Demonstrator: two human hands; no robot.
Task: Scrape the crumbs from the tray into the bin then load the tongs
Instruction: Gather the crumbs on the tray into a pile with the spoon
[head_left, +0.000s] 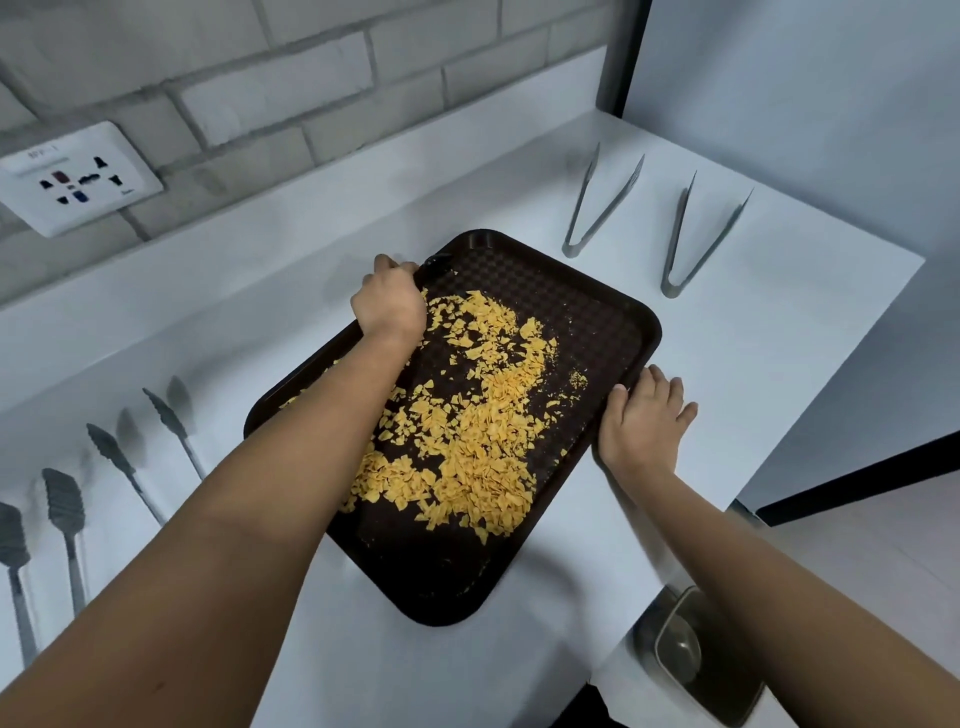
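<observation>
From the head view, the brown tray (597, 312) lies diagonally on the white counter (779, 322), crumbs (467, 415) spread across it. The left hand (389, 301) curls over its far-left rim; the right hand (641, 421) clasps the right rim. The bin (701, 654) sits near-right, beside the right arm.

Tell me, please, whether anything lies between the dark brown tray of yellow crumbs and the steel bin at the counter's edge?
Nothing visible does: bare white counter separates the dark brown plastic tray from the steel bin. Both hands already grip its rim, left hand, right hand.
</observation>
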